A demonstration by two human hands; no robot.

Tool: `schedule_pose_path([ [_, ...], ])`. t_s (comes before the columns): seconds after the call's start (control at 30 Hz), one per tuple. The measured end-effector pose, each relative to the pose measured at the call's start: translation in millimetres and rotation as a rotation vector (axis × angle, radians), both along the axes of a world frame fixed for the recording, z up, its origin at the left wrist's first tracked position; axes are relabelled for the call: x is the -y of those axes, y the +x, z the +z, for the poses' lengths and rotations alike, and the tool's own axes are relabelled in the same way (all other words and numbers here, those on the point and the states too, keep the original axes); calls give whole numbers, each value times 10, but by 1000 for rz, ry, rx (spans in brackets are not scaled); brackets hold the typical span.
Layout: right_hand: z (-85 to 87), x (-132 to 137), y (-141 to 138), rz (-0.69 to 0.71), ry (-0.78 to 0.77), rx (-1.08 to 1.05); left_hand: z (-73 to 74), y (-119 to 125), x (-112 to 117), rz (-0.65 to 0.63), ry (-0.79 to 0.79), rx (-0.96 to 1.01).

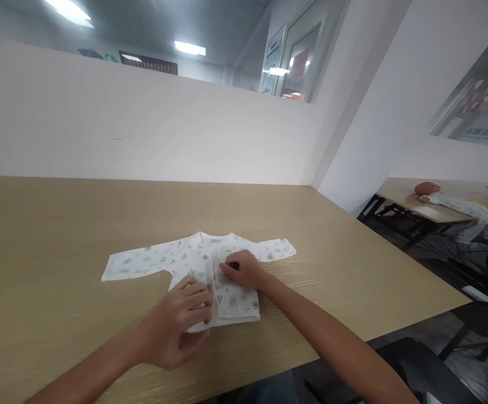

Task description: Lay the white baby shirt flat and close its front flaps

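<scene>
A small white baby shirt [188, 259] with a green and dark print lies on the table, its long sleeves spread to both sides. Its front opening runs down the middle, and the neckline points away from me. My right hand [244, 269] is closed, thumb and forefinger pinched together at the upper part of the right front panel. Over the lower left of the shirt rests my left hand [179, 320], fingers bent and the thumb held apart from them. Part of the left front panel and hem is hidden under that hand.
The wooden table [59, 224] meets a low white wall [143, 123] at its far side. To the right, a dark chair [429, 370] stands by the table edge. Farther right, a second table [399, 196] holds a doll [427, 189] and some cloth.
</scene>
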State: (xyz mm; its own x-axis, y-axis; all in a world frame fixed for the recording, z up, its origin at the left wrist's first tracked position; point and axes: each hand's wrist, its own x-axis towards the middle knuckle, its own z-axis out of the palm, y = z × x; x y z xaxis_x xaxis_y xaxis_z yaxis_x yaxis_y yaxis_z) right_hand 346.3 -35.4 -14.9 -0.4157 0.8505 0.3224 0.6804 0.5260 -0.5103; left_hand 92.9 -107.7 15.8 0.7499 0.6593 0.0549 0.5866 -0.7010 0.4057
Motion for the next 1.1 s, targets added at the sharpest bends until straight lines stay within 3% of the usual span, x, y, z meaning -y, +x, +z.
schedule_pose_path([
  [0.07,-12,-17,1,10,17,-47,16,15,-13,17,-44,-34],
  [0.17,-18,-43,2,-6,98,-124,-6,32,-85,139,-108,-33],
  [0.27,-6,-66,21,-42,169,-204,-49,35,-163,163,-166,-30],
  [0.33,8,-73,54,8,166,-225,-70,31,-193,166,-195,-23],
  [0.5,104,29,140,353,85,-62,-70,13,-202,193,-222,9],
  [0.67,299,290,131,505,-105,78,-35,-19,-234,274,-207,55],
  [0.8,376,392,132,517,-250,208,-45,-41,-294,329,-203,90],
  [1.1,432,462,136,509,-294,301,-79,-19,-343,342,-219,104],
])
